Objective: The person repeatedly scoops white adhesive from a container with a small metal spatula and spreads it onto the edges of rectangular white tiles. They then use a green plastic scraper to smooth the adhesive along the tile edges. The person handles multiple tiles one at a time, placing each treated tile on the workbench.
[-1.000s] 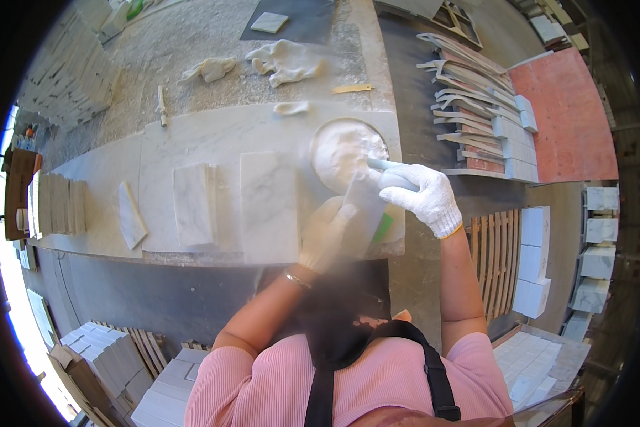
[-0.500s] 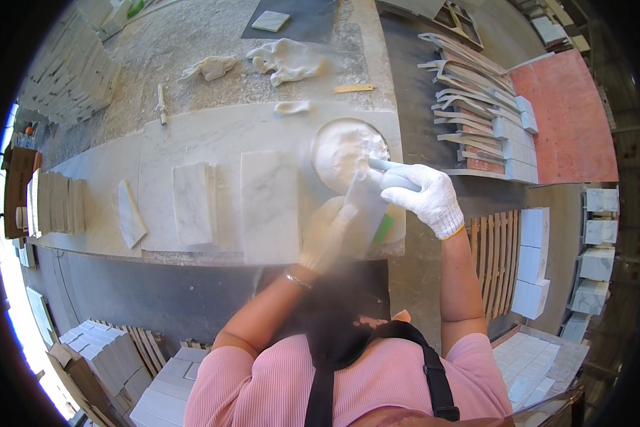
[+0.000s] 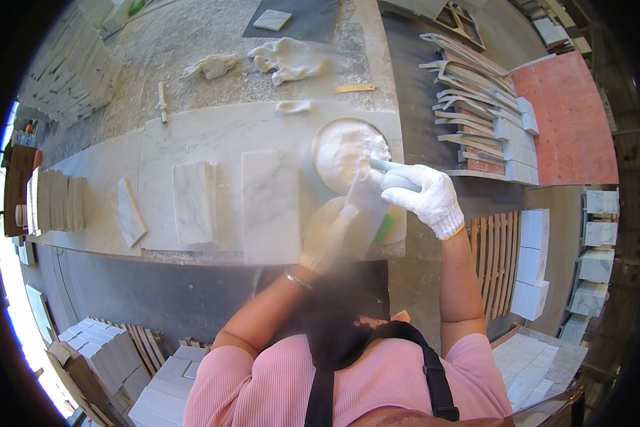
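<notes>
Tile (image 3: 365, 210), pale and hazy at its edges, is in your left hand (image 3: 329, 231), slanting up to the right, its upper end in front of the lower rim of the bowl (image 3: 316, 144). Your left hand, gloved, is closed round the tile's left side; haze blurs the fingers, so you cannot tell how each one sits. Your right hand (image 3: 432, 198), in a white glove, is wrapped round a pale blue tool (image 3: 400, 176) whose tip points left, near the tile's upper end; whether the two touch, you cannot tell. The bowl, round and full of white powder (image 3: 345, 148), sits on the slab (image 3: 220, 132) just beyond both hands. A green piece (image 3: 384, 230) shows just to the right of the tile. Left of your left hand lies a wide panel (image 3: 270, 206), then a small pile (image 3: 194, 203), a tilted offcut (image 3: 131, 213) and a stack (image 3: 56, 204) at the far left. Beyond the slab, on the rough bench (image 3: 131, 146), you have a cloth (image 3: 289, 60) and a yellow strip (image 3: 355, 88)
</notes>
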{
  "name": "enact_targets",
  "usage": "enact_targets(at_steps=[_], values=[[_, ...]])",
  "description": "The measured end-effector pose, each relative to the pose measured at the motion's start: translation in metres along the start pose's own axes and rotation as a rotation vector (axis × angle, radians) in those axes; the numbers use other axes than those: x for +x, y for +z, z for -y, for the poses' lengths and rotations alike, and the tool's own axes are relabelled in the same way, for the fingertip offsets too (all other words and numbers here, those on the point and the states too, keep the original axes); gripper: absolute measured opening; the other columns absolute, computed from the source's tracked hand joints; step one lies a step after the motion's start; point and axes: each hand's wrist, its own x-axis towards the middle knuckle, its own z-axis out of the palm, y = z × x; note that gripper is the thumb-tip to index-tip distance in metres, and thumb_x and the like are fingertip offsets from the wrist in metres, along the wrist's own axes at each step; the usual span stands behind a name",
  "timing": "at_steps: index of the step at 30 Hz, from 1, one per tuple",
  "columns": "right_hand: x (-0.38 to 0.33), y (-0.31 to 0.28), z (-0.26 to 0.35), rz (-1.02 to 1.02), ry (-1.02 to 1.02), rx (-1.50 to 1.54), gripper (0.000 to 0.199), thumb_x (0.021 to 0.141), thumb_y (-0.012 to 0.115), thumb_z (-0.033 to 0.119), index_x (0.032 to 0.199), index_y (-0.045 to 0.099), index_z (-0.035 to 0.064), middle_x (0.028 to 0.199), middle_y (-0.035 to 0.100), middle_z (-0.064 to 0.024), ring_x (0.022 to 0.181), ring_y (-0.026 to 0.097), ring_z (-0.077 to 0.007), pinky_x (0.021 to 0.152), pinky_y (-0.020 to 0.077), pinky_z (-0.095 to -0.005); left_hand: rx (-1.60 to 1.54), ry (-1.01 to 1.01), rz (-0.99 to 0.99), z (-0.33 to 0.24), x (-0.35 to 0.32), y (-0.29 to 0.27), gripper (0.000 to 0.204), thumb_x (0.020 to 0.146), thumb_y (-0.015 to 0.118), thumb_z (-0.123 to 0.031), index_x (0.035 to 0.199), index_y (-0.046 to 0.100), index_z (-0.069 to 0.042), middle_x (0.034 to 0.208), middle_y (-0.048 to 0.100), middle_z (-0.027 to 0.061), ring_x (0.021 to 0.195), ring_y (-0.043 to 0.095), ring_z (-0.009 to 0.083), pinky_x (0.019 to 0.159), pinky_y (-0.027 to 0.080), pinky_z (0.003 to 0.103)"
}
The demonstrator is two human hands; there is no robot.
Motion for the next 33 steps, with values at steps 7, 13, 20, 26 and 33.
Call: enact_targets(at_steps=[7,13,20,26,33], values=[[0.007,-0.003,-0.017,-0.112,0.04,0.336,0.037,0.09,0.085,0.016,0.122,0.076,-0.0007,0.11,0.079,-0.0071,0.098,0.072,-0.0148,0.092,0.0565,-0.0306,0.009,0.017,-0.019,-0.003,-0.002,0.0,0.039,0.108,0.056,-0.03,0.126,0.069,0.002,0.115,0.073,0.0163,0.108,0.069,0.0277,0.098,0.051,0.04],[0.049,-0.012,-0.041,-0.392,-0.14,0.284,0.049,0.093,0.087,0.025,0.131,0.071,-0.0016,0.114,0.074,-0.003,0.101,0.066,-0.0111,0.093,0.054,-0.028,0.046,0.027,-0.029,-0.003,-0.001,0.0,0.041,0.108,0.056,-0.032,0.126,0.069,0.002,0.116,0.074,0.0168,0.108,0.069,0.0284,0.098,0.051,0.041],[0.11,0.003,-0.061,-0.28,0.144,0.287,0.033,0.092,0.081,0.011,0.124,0.076,0.0082,0.106,0.076,0.0042,0.092,0.067,-0.0079,0.088,0.0549,-0.0264,-0.08,-0.029,-0.029,0.0,-0.003,0.001,0.04,0.109,0.056,-0.032,0.124,0.071,0.001,0.116,0.075,0.0135,0.108,0.069,0.023,0.096,0.052,0.038],[0.129,0.022,-0.079,-0.155,0.089,0.221,0.034,0.09,0.08,0.006,0.123,0.077,0.0089,0.109,0.078,0.0005,0.095,0.068,-0.0075,0.089,0.0549,-0.026,-0.724,-0.326,0.104,-0.005,-0.007,0.01,0.041,0.112,0.056,-0.034,0.135,0.067,-0.001,0.123,0.073,0.0071,0.111,0.067,0.0177,0.099,0.053,0.035],[0.089,0.002,-0.075,-0.371,0.063,0.174,0.034,0.098,0.077,0.017,0.131,0.076,0.0093,0.12,0.077,-0.0011,0.102,0.07,-0.0107,0.089,0.0554,-0.0262,-1.04,-0.319,0.162,-0.011,-0.011,0.012,0.042,0.113,0.055,-0.037,0.136,0.065,-0.003,0.121,0.073,0.0075,0.106,0.068,0.0176,0.097,0.055,0.036]])
